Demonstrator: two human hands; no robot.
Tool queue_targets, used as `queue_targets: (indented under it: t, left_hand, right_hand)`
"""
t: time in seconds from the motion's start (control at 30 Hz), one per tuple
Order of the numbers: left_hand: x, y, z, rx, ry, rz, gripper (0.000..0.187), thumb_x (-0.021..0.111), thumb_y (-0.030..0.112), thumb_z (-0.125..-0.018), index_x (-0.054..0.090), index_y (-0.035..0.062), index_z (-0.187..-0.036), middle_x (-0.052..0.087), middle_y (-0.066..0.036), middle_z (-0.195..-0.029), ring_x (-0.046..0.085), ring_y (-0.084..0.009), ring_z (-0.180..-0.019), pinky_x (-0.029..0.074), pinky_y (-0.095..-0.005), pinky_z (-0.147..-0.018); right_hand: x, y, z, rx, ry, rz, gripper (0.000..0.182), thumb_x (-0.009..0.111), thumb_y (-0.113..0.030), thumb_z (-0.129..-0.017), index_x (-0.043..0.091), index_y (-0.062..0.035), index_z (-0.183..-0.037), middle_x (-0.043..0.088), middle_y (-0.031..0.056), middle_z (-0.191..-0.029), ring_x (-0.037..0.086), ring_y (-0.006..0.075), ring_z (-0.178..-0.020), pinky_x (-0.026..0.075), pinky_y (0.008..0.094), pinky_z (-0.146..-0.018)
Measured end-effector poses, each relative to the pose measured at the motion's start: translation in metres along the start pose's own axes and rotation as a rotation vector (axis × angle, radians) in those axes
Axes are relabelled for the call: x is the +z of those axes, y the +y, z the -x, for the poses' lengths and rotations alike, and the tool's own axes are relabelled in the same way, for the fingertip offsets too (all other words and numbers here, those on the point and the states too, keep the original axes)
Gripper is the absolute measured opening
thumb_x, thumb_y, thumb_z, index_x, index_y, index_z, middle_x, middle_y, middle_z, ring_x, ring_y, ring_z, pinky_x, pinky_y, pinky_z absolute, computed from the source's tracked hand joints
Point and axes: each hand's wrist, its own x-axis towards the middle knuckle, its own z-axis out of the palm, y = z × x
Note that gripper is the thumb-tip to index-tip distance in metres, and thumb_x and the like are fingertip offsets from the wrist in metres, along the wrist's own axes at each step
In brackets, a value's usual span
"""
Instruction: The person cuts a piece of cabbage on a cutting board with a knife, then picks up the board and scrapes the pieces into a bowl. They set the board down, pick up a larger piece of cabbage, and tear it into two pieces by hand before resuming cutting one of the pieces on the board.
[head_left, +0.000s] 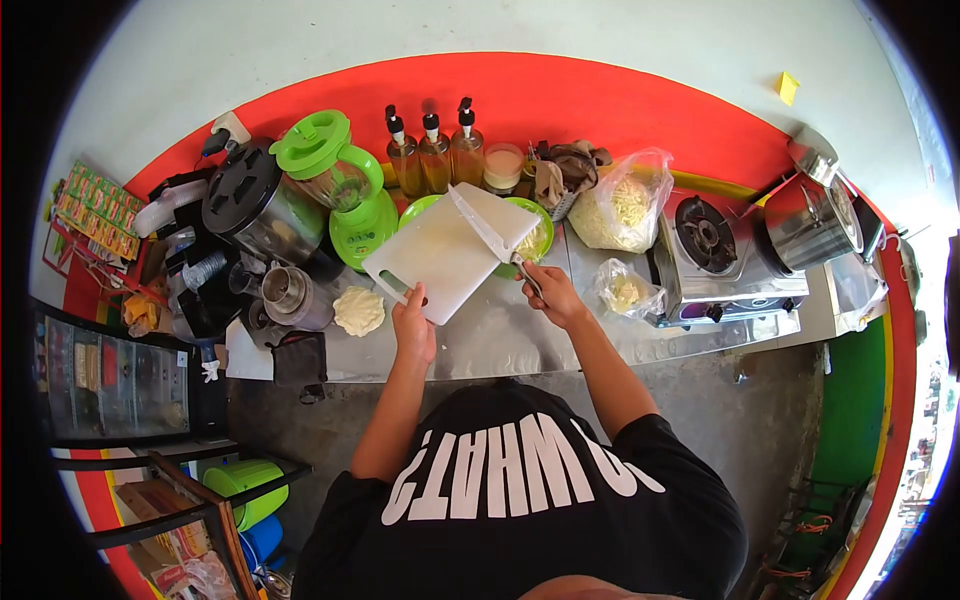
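My left hand [413,325] is closed on the near corner of a white cutting board [430,262], which is tilted above the metal counter. In my right hand [553,295] is the handle of a knife [488,230], its blade lying along or just over the board's right part. Beyond the board's right edge shows a green plate [541,238] with pale shredded food on it. Part of another green dish [418,209] peeks out behind the board. Left of my left hand, a pale, ruffled cabbage-like piece [358,311] rests on the counter.
A green blender [362,225], several pump bottles [435,160] and a steel container [288,292] stand left and behind. Rightward are a large bag of pale shreds [622,210], a smaller bag [628,288], a gas stove [715,270] and a steel pot [815,225].
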Motion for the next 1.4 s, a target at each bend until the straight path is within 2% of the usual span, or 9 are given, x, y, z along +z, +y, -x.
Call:
queue_targets:
  t: [0.37,0.6,0.9,1.0,1.07,1.13,1.17,1.33,1.4]
  left_hand:
    - [0.019,-0.035,0.001,0.092,0.114,0.016,0.021,0.067,0.015,-0.098,0.062,0.0012,-0.114,0.064,-0.003,-0.107,0.061,-0.0143,-0.101,0.052,-0.0316,-0.093]
    - [0.025,-0.051,0.004,0.153,0.178,0.066,0.029,0.066,0.016,-0.099,0.059,-0.0009,-0.121,0.064,-0.006,-0.111,0.062,-0.0166,-0.105,0.053,-0.0332,-0.093]
    - [0.038,-0.061,0.018,0.230,0.272,0.023,0.023,0.065,0.018,-0.100,0.062,0.0005,-0.115,0.062,-0.003,-0.105,0.061,-0.0136,-0.096,0.052,-0.0327,-0.088]
    - [0.038,-0.060,0.020,0.239,0.268,0.014,0.025,0.065,0.018,-0.100,0.060,0.0001,-0.117,0.062,-0.004,-0.109,0.061,-0.0150,-0.100,0.053,-0.0334,-0.090]
    - [0.037,-0.061,0.021,0.243,0.262,0.010,0.027,0.064,0.018,-0.100,0.058,-0.0006,-0.120,0.063,-0.006,-0.113,0.062,-0.0166,-0.104,0.054,-0.0340,-0.092]
    - [0.040,-0.063,0.022,0.271,0.277,-0.069,0.016,0.062,0.018,-0.102,0.063,0.0030,-0.108,0.061,-0.001,-0.099,0.057,-0.0105,-0.088,0.048,-0.0301,-0.078]
    - [0.039,-0.065,0.023,0.270,0.279,-0.069,0.016,0.062,0.018,-0.102,0.063,0.0030,-0.108,0.061,-0.001,-0.099,0.057,-0.0105,-0.088,0.048,-0.0301,-0.078]
    - [0.051,-0.064,0.028,0.342,0.283,-0.191,0.021,0.061,0.020,-0.103,0.058,0.0073,-0.087,0.052,0.004,-0.082,0.047,-0.0068,-0.078,0.040,-0.0266,-0.071]
    - [0.044,-0.066,0.027,0.361,0.269,-0.232,0.018,0.061,0.020,-0.103,0.060,0.0052,-0.093,0.054,0.003,-0.085,0.049,-0.0075,-0.080,0.041,-0.0269,-0.074]
  right_hand:
    - [-0.085,-0.001,-0.015,0.062,-0.101,0.111,0.040,0.059,-0.039,-0.104,0.068,-0.0008,-0.096,0.052,-0.0016,-0.064,0.035,0.0054,-0.047,0.027,0.0236,-0.044]
    - [-0.132,-0.002,-0.010,0.107,-0.140,0.185,0.041,0.059,-0.040,-0.104,0.070,-0.0016,-0.097,0.049,-0.0039,-0.063,0.033,0.0045,-0.047,0.025,0.0231,-0.043]
    - [-0.170,-0.006,0.017,0.157,-0.037,0.211,0.041,0.061,-0.040,-0.103,0.071,-0.0008,-0.093,0.046,-0.0051,-0.062,0.030,0.0048,-0.048,0.022,0.0242,-0.044]
    - [-0.178,-0.007,0.018,0.093,-0.018,0.255,0.040,0.062,-0.039,-0.102,0.072,-0.0017,-0.092,0.049,-0.0042,-0.062,0.033,0.0046,-0.048,0.022,0.0243,-0.043]
    - [-0.174,-0.009,0.022,0.046,0.102,0.365,0.035,0.064,-0.035,-0.101,0.073,-0.0015,-0.094,0.054,-0.0027,-0.065,0.040,0.0041,-0.052,0.029,0.0239,-0.046]
    - [-0.162,-0.006,0.024,-0.043,0.114,0.453,0.032,0.065,-0.031,-0.100,0.073,-0.0004,-0.096,0.058,-0.0017,-0.068,0.045,0.0043,-0.057,0.034,0.0238,-0.051]
    - [-0.154,-0.005,0.027,-0.133,0.129,0.540,0.029,0.067,-0.028,-0.099,0.073,0.0006,-0.097,0.061,-0.0007,-0.071,0.049,0.0044,-0.062,0.038,0.0237,-0.055]
    - [-0.127,-0.007,0.032,-0.293,-0.004,0.617,0.024,0.069,-0.021,-0.097,0.071,0.0029,-0.102,0.065,0.0004,-0.078,0.052,0.0053,-0.073,0.043,0.0257,-0.066]
    - [-0.129,0.000,0.024,-0.371,-0.017,0.648,0.024,0.070,-0.021,-0.096,0.071,0.0029,-0.102,0.065,0.0018,-0.075,0.052,0.0065,-0.070,0.045,0.0294,-0.064]
